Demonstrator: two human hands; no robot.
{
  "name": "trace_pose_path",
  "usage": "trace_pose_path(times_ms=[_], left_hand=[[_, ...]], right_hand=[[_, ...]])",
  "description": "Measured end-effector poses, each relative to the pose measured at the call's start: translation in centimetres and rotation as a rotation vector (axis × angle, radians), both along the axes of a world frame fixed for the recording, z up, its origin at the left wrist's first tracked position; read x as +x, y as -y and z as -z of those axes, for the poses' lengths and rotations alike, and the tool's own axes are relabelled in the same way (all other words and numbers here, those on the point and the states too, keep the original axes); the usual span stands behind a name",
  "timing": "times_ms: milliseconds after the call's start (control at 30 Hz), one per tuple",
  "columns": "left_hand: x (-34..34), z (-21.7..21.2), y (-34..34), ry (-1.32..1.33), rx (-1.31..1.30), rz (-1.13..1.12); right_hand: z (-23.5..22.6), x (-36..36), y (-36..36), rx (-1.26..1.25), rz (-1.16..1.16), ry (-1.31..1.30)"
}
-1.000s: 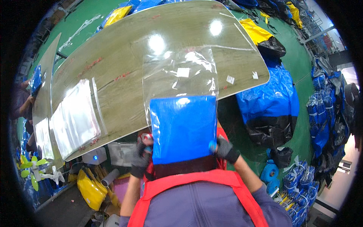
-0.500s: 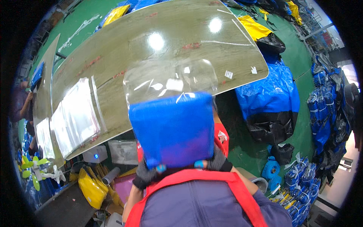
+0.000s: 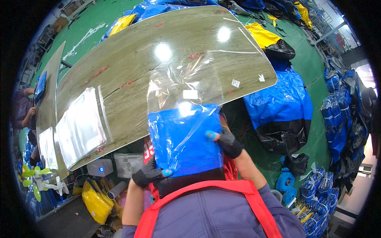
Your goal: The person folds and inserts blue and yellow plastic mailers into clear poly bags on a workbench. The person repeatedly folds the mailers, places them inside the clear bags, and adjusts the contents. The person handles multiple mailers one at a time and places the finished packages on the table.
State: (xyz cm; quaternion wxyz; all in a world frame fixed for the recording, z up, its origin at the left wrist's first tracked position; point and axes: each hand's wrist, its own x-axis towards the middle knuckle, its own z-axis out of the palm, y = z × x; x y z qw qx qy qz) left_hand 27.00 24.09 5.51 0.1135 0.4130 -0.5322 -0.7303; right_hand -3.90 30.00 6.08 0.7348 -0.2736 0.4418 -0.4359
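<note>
Against the table's near edge I hold a folded blue piece of sheeting [image 3: 184, 139] with a black lower edge. It is inside a clear plastic bag [image 3: 174, 85], whose loose, creased upper end lies over the tabletop. My left hand [image 3: 151, 173], in a dark glove with blue fingertips, grips the lower left of the bundle, thumb on top. Gloved likewise, my right hand [image 3: 229, 142] is closed on its right edge, higher up, with the thumb on its face. The other fingers of both hands are mostly hidden beneath the bundle.
A stack of clear plastic bags [image 3: 81, 127] lies on the tabletop [image 3: 131, 51]. Blue-and-black sacking [image 3: 279, 103] stands right of the table. Tied blue bundles [image 3: 317, 190] sit at lower right, a small green fan [image 3: 37, 176] at lower left. Another person [image 3: 23, 109] works at far left.
My right hand has shifted from the lower right corner up the bundle's right edge. My left hand stays at the lower left. The bundle has moved slightly, and its black lower edge now shows.
</note>
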Motion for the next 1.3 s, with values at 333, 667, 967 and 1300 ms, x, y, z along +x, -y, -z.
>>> trace_pose_path(times_ms=[333, 667, 967, 1300], left_hand=[[-1.1, -1.7, -0.1, 0.075, 0.088, -0.099], [-0.9, -0.6, -0.1, -0.138, 0.019, -0.522], [-0.9, -0.5, 1.0, -0.337, 0.119, -0.689], [-0.5, 1.4, 1.7, -0.244, 0.121, -0.561]], right_hand=[[1.2, 1.0, -0.2, 0.016, -0.001, -0.035], [-1.9, 1.0, 1.3, -0.091, -0.255, -0.216], [-0.5, 1.6, 0.9, -0.246, -0.124, -0.274], [0.0, 1.8, 1.2, -0.220, 0.006, -0.157]])
